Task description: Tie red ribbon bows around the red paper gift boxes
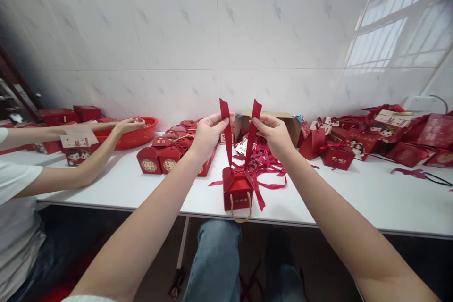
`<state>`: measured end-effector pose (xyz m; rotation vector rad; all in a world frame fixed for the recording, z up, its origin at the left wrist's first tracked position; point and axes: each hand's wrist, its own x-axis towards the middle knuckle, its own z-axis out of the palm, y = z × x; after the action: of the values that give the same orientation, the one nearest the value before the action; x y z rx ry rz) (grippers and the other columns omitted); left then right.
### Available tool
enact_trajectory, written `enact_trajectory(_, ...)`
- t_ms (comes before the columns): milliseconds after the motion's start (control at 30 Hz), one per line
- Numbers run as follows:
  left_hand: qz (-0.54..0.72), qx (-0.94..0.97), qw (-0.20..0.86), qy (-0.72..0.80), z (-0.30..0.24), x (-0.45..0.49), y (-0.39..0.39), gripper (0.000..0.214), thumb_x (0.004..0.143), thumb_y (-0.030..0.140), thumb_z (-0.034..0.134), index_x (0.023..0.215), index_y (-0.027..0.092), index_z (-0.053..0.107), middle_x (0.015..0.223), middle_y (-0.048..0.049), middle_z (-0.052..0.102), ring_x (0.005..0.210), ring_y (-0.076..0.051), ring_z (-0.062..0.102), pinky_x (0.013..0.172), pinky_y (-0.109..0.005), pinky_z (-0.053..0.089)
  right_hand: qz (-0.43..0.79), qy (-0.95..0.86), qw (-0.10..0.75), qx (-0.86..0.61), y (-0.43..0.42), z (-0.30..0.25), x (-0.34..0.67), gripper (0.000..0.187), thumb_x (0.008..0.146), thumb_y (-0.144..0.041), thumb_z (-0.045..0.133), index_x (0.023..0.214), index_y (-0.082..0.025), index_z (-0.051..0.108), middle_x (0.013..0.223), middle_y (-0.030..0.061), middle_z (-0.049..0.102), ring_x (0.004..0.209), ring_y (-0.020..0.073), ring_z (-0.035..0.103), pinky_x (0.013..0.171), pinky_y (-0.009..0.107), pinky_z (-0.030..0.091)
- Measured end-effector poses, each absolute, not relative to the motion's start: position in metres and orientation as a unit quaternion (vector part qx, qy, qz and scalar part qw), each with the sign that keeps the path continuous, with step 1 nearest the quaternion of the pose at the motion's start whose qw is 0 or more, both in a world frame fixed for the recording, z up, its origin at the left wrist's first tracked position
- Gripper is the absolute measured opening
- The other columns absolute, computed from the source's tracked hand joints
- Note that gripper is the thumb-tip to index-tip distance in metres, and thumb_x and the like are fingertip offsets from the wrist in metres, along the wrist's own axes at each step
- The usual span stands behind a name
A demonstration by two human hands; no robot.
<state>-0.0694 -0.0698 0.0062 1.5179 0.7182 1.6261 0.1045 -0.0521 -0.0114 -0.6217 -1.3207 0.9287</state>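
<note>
A small red gift box (238,192) stands near the table's front edge, with a gold cord handle (241,220) drooping over that edge. From its top, two lengths of dark red ribbon (250,144) rise in a V. My left hand (211,134) pinches the left length near its upper end. The right length is pinched the same way by my right hand (272,133). Both hands are raised above the box, a little apart. Behind the box lies a heap of loose red ribbons (271,170), partly hidden by my right hand and the ribbon.
Rows of red boxes (170,158) stand left of centre. An open cardboard box (292,127) is at the back. Many finished-looking red boxes (338,155) crowd the right. A co-worker's hands (129,126) reach into a red basin (141,139) on the left.
</note>
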Motion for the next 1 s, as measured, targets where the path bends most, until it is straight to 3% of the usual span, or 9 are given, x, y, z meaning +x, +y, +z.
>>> enact_trajectory(167,0.639,0.627,0.325,0.305,0.003,-0.067,-0.074,0.023,0.074,0.032,0.072,0.091,0.017,0.074,0.092,-0.0066,0.074,0.087,-0.018,0.067,0.088,-0.031,0.049,0.422,-0.583,0.642,-0.263,-0.055,-0.007,0.104,0.028,0.066,-0.04,0.076,0.086,-0.02,0.073,0.082,0.0004,0.073,0.074,0.0136,0.065,0.065,0.025,0.05)
enact_trajectory(333,0.648,0.619,0.322,0.306,0.012,-0.068,-0.079,0.032,0.075,0.043,0.069,0.092,0.017,0.074,0.087,-0.007,0.075,0.082,-0.018,0.068,0.08,-0.03,0.052,0.423,-0.596,0.635,-0.251,-0.054,-0.007,0.105,0.024,0.067,-0.039,0.076,0.084,-0.021,0.073,0.079,-0.0009,0.073,0.074,0.0127,0.065,0.066,0.024,0.05)
enact_trajectory(500,0.644,0.633,0.305,0.302,0.018,-0.067,-0.076,0.03,0.076,0.042,0.069,0.09,0.016,0.073,0.082,-0.0062,0.074,0.078,-0.016,0.068,0.076,-0.028,0.053,0.467,-0.579,0.635,-0.205,-0.055,-0.005,0.104,0.023,0.066,-0.036,0.078,0.082,-0.021,0.07,0.082,-0.0003,0.072,0.077,0.0129,0.066,0.072,0.026,0.052)
enact_trajectory(667,0.595,0.686,0.306,0.284,0.017,-0.066,-0.073,0.031,0.073,0.041,0.071,0.088,0.015,0.064,0.074,-0.0044,0.072,0.071,-0.016,0.067,0.069,-0.027,0.052,0.51,-0.573,0.605,-0.214,-0.065,0.0,0.097,0.025,0.065,-0.034,0.076,0.076,-0.018,0.061,0.066,-0.0011,0.067,0.059,0.013,0.063,0.064,0.03,0.053)
enact_trajectory(833,0.534,0.73,0.303,0.301,0.021,-0.063,-0.078,0.036,0.073,0.031,0.072,0.096,0.02,0.047,0.062,0.0012,0.069,0.053,-0.012,0.062,0.053,-0.022,0.042,0.457,-0.636,0.579,-0.226,-0.067,-0.003,0.093,0.01,0.073,-0.028,0.064,0.073,-0.018,0.062,0.06,-0.0031,0.059,0.05,0.0077,0.048,0.054,0.024,0.042)
enact_trajectory(900,0.523,0.742,0.273,0.317,0.022,-0.062,-0.081,0.035,0.072,0.027,0.073,0.094,0.02,0.046,0.06,0.0018,0.068,0.053,-0.012,0.061,0.052,-0.022,0.039,0.435,-0.659,0.576,-0.211,-0.065,-0.007,0.094,0.016,0.077,-0.028,0.058,0.066,-0.018,0.062,0.058,-0.0031,0.053,0.051,0.0081,0.043,0.051,0.024,0.037)
enact_trajectory(1000,0.504,0.759,0.228,0.344,0.02,-0.062,-0.082,0.039,0.068,0.024,0.074,0.095,0.019,0.046,0.058,0.003,0.066,0.052,-0.012,0.059,0.054,-0.024,0.039,0.422,-0.666,0.579,-0.207,-0.064,-0.014,0.092,0.02,0.079,-0.036,0.06,0.071,-0.018,0.065,0.057,-0.0041,0.045,0.051,0.0085,0.038,0.05,0.024,0.033)
